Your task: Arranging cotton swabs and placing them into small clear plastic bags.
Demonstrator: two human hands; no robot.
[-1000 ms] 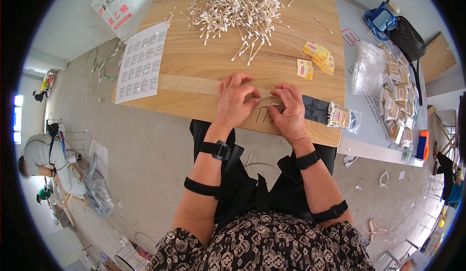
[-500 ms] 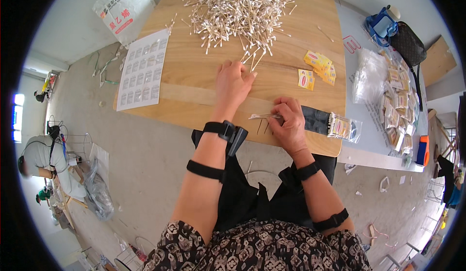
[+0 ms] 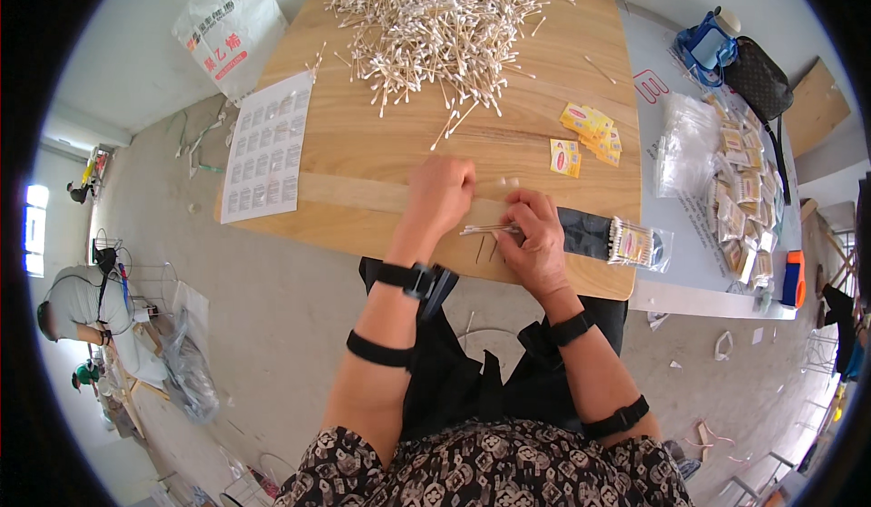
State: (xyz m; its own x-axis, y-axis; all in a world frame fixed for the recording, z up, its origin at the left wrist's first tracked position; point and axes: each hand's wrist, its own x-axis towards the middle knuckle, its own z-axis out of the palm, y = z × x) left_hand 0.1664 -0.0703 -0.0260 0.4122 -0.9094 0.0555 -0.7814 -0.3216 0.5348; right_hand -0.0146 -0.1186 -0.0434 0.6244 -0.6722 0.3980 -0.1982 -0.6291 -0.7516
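My left hand [image 3: 441, 195] is closed above the near part of the wooden table, its fingers curled. Two blurred white swab tips [image 3: 510, 182] stick out toward my right hand, and their sticks hardly show. In my right hand [image 3: 533, 236] a small bunch of cotton swabs [image 3: 481, 229] is pinched, tips pointing left. Beyond my hands lies a big heap of loose cotton swabs [image 3: 435, 39]. Just right of my right hand is a dark flat strip [image 3: 585, 233], with a clear bag of cotton swabs [image 3: 631, 242] holding a yellow card at its end.
Yellow cards [image 3: 594, 126] lie on the wooden table [image 3: 363, 153]; a printed sheet [image 3: 268, 148] covers its left edge. On the grey side table are empty clear bags [image 3: 685, 148], filled packs [image 3: 744, 207], an orange-and-blue object [image 3: 793, 278] and a dark bag [image 3: 758, 80].
My left hand has drawn back toward me from the heap's near edge, with swab tips now beside its fingers. My right hand keeps its bunch, almost still.
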